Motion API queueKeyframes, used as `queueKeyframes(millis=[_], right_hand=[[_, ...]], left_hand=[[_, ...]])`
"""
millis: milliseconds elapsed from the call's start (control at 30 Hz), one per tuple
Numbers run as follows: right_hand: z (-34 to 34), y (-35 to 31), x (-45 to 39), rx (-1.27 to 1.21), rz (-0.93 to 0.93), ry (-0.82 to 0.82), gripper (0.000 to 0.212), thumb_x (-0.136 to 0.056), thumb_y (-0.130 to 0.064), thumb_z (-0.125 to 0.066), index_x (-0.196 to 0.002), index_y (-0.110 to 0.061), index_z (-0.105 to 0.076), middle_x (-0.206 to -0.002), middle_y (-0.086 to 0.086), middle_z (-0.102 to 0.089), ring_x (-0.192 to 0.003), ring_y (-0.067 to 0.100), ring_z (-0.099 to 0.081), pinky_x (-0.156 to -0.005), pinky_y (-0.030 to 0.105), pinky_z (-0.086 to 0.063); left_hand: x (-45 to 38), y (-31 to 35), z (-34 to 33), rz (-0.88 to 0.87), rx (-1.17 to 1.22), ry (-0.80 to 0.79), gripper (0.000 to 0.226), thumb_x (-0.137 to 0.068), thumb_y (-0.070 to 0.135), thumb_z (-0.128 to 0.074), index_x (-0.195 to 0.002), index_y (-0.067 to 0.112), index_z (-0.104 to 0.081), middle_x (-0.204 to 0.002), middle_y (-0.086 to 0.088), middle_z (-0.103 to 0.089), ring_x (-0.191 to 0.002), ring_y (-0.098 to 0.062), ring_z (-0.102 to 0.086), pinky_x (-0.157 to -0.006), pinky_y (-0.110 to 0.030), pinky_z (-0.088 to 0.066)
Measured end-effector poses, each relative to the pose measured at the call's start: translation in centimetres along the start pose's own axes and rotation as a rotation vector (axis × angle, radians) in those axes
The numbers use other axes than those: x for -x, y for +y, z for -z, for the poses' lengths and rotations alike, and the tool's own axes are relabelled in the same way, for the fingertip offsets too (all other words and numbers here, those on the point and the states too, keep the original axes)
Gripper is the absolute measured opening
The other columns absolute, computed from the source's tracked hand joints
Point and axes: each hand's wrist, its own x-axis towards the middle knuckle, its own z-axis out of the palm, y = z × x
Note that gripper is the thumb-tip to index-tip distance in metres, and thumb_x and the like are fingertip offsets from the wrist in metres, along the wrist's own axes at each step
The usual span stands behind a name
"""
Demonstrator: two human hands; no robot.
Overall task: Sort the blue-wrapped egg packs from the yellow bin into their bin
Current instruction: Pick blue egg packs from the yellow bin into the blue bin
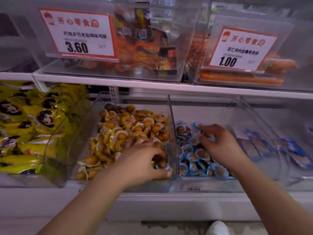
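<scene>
A clear bin (170, 106) on the lower shelf is full of yellow-wrapped egg packs (128, 126). In its front right corner my left hand (144, 160) pinches a blue-wrapped egg pack (163, 165) between thumb and curled fingers. The neighbouring clear bin (237, 106) to the right holds blue-wrapped egg packs (194, 155). My right hand (218, 143) is inside it, fingers curled over several blue packs near the top of the pile; whether it holds one I cannot tell.
Left of the yellow egg bin stands a bin of large yellow snack bags (33, 126). At the far right lie blue sachets (288, 150). The upper shelf (152, 85) carries clear bins with price cards (77, 33) reading 3.60 and 1.00.
</scene>
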Motion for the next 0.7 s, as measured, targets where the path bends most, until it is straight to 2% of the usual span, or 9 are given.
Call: queueKeyframes(millis=[100, 200, 333, 400, 467, 533, 600, 633, 700], right_hand=[[-1.0, -2.6, 0.3, -0.09, 0.16, 0.098, 0.019, -0.093, -0.027, -0.064, -0.109, -0.027, -0.073, -0.111, -0.01, -0.064, -0.099, -0.003, -0.056, -0.08, 0.003, -0.038], [-2.0, -4.3, 1.0, -0.093, 0.291, 0.067, 0.019, -0.094, -0.019, -0.061, -0.108, -0.02, -0.074, -0.107, -0.009, -0.067, -0.098, -0.002, -0.056, -0.081, -0.003, -0.035], [-2.5, -5.3, 1.3, -0.102, 0.314, 0.077, 0.019, -0.094, -0.015, -0.061, -0.11, -0.015, -0.073, -0.108, -0.003, -0.068, -0.101, 0.006, -0.059, -0.083, 0.001, -0.038], [-2.2, -5.9, 1.5, -0.17, 0.293, 0.149, 0.021, -0.095, -0.017, -0.06, -0.113, -0.018, -0.071, -0.108, -0.005, -0.067, -0.1, 0.006, -0.061, -0.084, 0.01, -0.046], [-1.8, -6.6, 1.9, -0.284, 0.268, 0.195, 0.022, -0.094, -0.025, -0.061, -0.114, -0.025, -0.07, -0.099, -0.01, -0.068, -0.089, 0.005, -0.063, -0.075, 0.022, -0.053], [-1.6, -7.6, 2.5, -0.459, 0.248, 0.062, 0.029, -0.091, -0.043, -0.058, -0.117, -0.031, -0.067, -0.087, -0.01, -0.07, -0.077, 0.007, -0.065, -0.062, 0.023, -0.053], [-1.9, -8.6, 3.2, -0.562, 0.251, -0.128, 0.043, -0.088, -0.055, -0.057, -0.124, -0.032, -0.063, -0.09, -0.013, -0.071, -0.076, 0.006, -0.068, -0.061, 0.021, -0.054], [-2.1, -8.8, 3.4, -0.54, 0.265, -0.168, 0.045, -0.088, -0.056, -0.058, -0.127, -0.033, -0.061, -0.094, -0.017, -0.071, -0.081, 0.005, -0.069, -0.065, 0.022, -0.055], [-2.4, -8.8, 3.3, -0.462, 0.278, -0.14, 0.035, -0.091, -0.043, -0.062, -0.126, -0.036, -0.062, -0.101, -0.019, -0.071, -0.09, 0.001, -0.069, -0.071, 0.023, -0.058]], left_hand=[[-0.4, -0.4, 0.0, -0.012, -0.007, 0.017, 0.045, -0.074, 0.074, -0.057, -0.1, 0.038, -0.065, -0.102, 0.02, -0.059, -0.121, -0.008, -0.036, -0.116, -0.049, -0.019], [-0.5, -2.3, 0.3, 0.036, -0.077, 0.121, 0.039, -0.078, 0.068, -0.059, -0.105, 0.039, -0.064, -0.106, 0.019, -0.063, -0.119, -0.008, -0.046, -0.12, -0.051, -0.006], [-0.2, -4.7, 0.8, 0.094, -0.093, 0.263, 0.035, -0.081, 0.059, -0.065, -0.112, 0.042, -0.061, -0.113, 0.021, -0.064, -0.118, -0.01, -0.054, -0.122, -0.051, -0.007], [0.0, -4.6, 1.0, 0.087, 0.055, 0.371, 0.042, -0.08, 0.06, -0.067, -0.117, 0.041, -0.064, -0.115, 0.021, -0.065, -0.114, -0.008, -0.058, -0.12, -0.052, -0.02], [0.0, -3.6, 1.4, 0.032, 0.234, 0.521, 0.047, -0.077, 0.062, -0.068, -0.119, 0.04, -0.066, -0.11, 0.022, -0.065, -0.107, -0.006, -0.059, -0.107, -0.047, -0.041], [0.0, -1.9, 1.8, -0.062, 0.325, 0.655, 0.048, -0.075, 0.06, -0.071, -0.118, 0.038, -0.066, -0.11, 0.023, -0.063, -0.104, -0.001, -0.058, -0.095, -0.035, -0.048], [-0.1, 0.0, 1.9, -0.189, 0.346, 0.73, 0.045, -0.076, 0.05, -0.073, -0.117, 0.034, -0.066, -0.113, 0.02, -0.064, -0.105, -0.002, -0.059, -0.091, -0.031, -0.05], [0.0, 0.7, 1.7, -0.241, 0.34, 0.747, 0.044, -0.077, 0.046, -0.072, -0.118, 0.03, -0.066, -0.115, 0.016, -0.065, -0.106, -0.004, -0.06, -0.091, -0.031, -0.05], [-0.1, 1.3, 1.4, -0.242, 0.373, 0.701, 0.053, -0.074, 0.049, -0.07, -0.123, 0.031, -0.062, -0.119, 0.017, -0.063, -0.11, -0.002, -0.059, -0.093, -0.026, -0.048]])
